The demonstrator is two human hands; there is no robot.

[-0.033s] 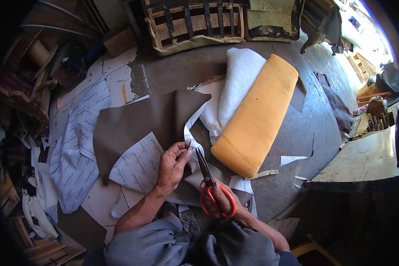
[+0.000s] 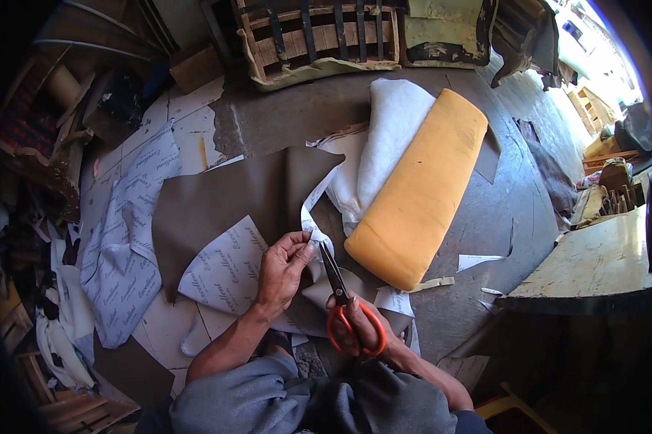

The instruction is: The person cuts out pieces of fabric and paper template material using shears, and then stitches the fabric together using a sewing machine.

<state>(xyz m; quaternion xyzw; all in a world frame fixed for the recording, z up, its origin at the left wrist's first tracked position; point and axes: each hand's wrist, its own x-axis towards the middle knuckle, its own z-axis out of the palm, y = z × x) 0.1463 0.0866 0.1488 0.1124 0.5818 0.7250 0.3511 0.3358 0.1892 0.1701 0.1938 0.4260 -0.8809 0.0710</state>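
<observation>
My left hand (image 2: 279, 275) pinches the white-backed edge of a brown upholstery sheet (image 2: 225, 192) between thumb and fingers. The sheet lies spread over the floor, one corner folded up to show its printed white backing. In my right hand (image 2: 365, 329) are scissors (image 2: 334, 275) with orange-red handles, my fingers through the loops. Their dark blades point away from me and meet the material right beside my left fingertips. Exactly how far the blades are parted is hard to make out. Right of the sheet lies a long yellow-orange foam cushion (image 2: 420, 192), resting against white batting (image 2: 395, 130).
A stripped wooden seat frame (image 2: 319, 47) with black straps stands at the far side. Printed white-backed material (image 2: 130, 239) lies crumpled on the left. Fabric scraps (image 2: 479, 260) are scattered to the right, near a pale board (image 2: 586, 260). Wooden pieces and cloth crowd the left edge.
</observation>
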